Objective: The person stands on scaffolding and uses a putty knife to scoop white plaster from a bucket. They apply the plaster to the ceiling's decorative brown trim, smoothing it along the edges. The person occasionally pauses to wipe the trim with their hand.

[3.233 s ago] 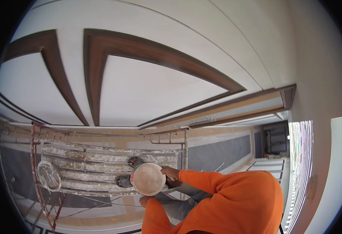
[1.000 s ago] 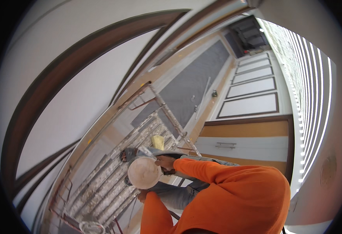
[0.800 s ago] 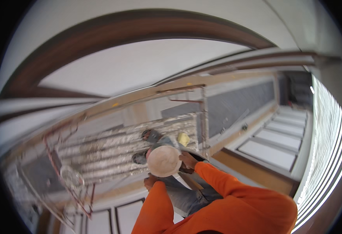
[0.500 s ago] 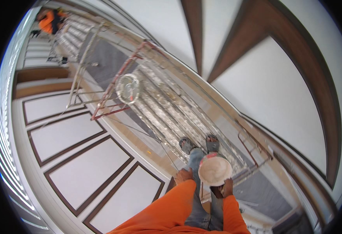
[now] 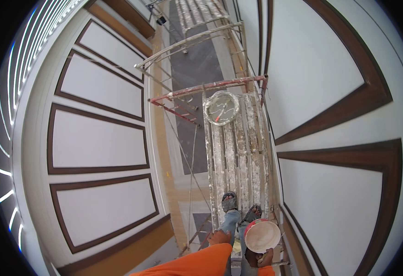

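Observation:
My right hand (image 5: 265,257) grips the near edge of a round bucket (image 5: 261,237) with a red band and pale interior, held beside my right leg. My left hand (image 5: 219,237) is beside my left thigh, fingers apart and loosely bent, holding nothing. Both sandalled feet (image 5: 229,201) stand on a paint-spattered slatted platform (image 5: 231,156). At its far end sits a round tub (image 5: 222,108) of grey-white material with a red-handled tool on it.
Red scaffold rails (image 5: 229,83) cross beyond the tub, with a pale frame (image 5: 192,40) and another plank deck (image 5: 194,11) farther on. Panelled walls (image 5: 98,138) with dark moulding line both sides; grey flooring (image 5: 190,64) lies below. Bright slatted strips curve along the left.
My view has swung round to face along the platform toward the tub. The bucket stays in my right hand, now lower in view. An orange-clad person seen earlier is out of view.

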The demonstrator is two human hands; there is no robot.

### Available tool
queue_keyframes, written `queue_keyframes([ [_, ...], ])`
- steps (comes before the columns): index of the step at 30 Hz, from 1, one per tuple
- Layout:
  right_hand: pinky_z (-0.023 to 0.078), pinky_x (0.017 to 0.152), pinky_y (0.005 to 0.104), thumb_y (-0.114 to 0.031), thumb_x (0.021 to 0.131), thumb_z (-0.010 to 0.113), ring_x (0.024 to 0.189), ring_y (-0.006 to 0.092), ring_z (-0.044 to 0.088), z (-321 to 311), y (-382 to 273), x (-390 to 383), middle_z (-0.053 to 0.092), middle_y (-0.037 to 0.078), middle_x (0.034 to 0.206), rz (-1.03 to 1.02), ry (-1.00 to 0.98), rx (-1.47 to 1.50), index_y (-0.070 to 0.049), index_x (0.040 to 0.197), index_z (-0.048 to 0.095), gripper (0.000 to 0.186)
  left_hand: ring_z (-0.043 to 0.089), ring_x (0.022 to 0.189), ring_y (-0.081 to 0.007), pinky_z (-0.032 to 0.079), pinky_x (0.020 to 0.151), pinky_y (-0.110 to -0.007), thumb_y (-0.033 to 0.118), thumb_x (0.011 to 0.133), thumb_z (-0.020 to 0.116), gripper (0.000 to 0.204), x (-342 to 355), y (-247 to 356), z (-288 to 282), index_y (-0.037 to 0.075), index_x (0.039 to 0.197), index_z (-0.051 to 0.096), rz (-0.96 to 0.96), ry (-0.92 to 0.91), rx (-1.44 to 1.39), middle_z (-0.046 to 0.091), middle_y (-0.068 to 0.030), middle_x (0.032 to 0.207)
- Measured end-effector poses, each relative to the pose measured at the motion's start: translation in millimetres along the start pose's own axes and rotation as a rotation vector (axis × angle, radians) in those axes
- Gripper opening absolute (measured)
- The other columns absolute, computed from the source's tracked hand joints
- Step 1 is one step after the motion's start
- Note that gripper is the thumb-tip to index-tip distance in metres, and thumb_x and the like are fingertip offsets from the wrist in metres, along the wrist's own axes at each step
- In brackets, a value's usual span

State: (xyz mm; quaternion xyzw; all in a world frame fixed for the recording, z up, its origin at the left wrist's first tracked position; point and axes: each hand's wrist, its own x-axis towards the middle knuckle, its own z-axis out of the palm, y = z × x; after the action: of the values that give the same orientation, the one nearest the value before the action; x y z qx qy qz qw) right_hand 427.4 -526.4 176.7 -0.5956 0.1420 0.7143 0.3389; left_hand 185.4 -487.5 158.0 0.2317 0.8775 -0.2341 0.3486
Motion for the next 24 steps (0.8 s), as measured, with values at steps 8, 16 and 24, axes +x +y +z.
queue_keyframes([
  [8, 0.034, 0.043, 0.0277, -0.039, 0.084, 0.053, 0.048, 0.0144, 0.042, 27, -24, 24, 0.057, -0.001, 0.074, 0.016, 0.018, -0.218, -0.015, 0.108, 0.061, 0.035, 0.066, 0.118, -0.0375, 0.049, 0.1, -0.051, 0.057, 0.09, 0.06, 0.059, 8, -60, -15, 0.006, 0.117, 0.074, -0.115, -0.155, -0.367, 0.071, -0.0172, 0.123],
  [16, 0.036, 0.046, 0.0337, -0.034, 0.085, 0.05, 0.049, 0.0166, 0.041, 109, -43, 18, 0.056, 0.004, 0.072, 0.066, -0.161, -0.351, -0.011, 0.099, 0.059, 0.029, 0.065, 0.119, -0.0366, 0.049, 0.102, -0.052, 0.055, 0.09, 0.059, 0.06, 13, -107, 6, 0.004, 0.12, 0.072, -0.256, -0.3, -0.57, 0.071, -0.0174, 0.122],
  [24, 0.043, 0.049, 0.0327, -0.029, 0.09, 0.049, 0.058, 0.0169, 0.056, 210, -21, 12, 0.065, 0.007, 0.091, -0.116, -0.129, -0.916, -0.008, 0.12, 0.058, 0.038, 0.069, 0.112, -0.0369, 0.053, 0.098, -0.048, 0.054, 0.092, 0.062, 0.06, 30, -135, 72, 0.005, 0.127, 0.068, -0.263, -0.174, -0.666, 0.073, -0.0194, 0.118],
])
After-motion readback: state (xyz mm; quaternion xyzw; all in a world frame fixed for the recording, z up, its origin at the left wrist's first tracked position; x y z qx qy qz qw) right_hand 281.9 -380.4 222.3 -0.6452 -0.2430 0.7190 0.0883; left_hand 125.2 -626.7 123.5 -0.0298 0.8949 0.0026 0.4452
